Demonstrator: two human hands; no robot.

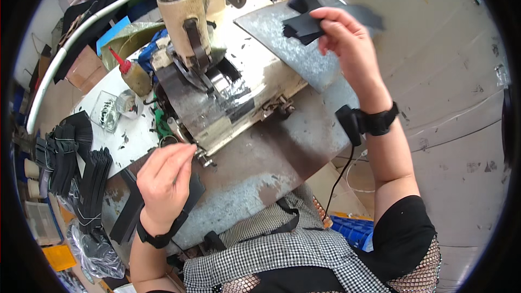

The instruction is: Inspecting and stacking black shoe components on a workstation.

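Observation:
My right hand [344, 35] is raised over the far right part of the metal tabletop, its thumb and fingers closed on several black cut pieces [305, 26], perhaps fabric or leather. Part of what it holds is smeared by motion. A sewing machine [217, 92] with a pale, worn body stands in the middle of the table. Close to its near left corner, my left hand [164, 182] has its fingers pressed together in a pinch; anything between them is too small or hidden to name. Under that hand lie flat black pieces [127, 211].
Bundles of black strips [95, 179] are piled at the left. Behind them are a red-tipped oil bottle [134, 76], a clear box [106, 111] and a small cup [129, 103]. A white curved tube [59, 54] arches past. A cable [339, 179] hangs from my right wrist band.

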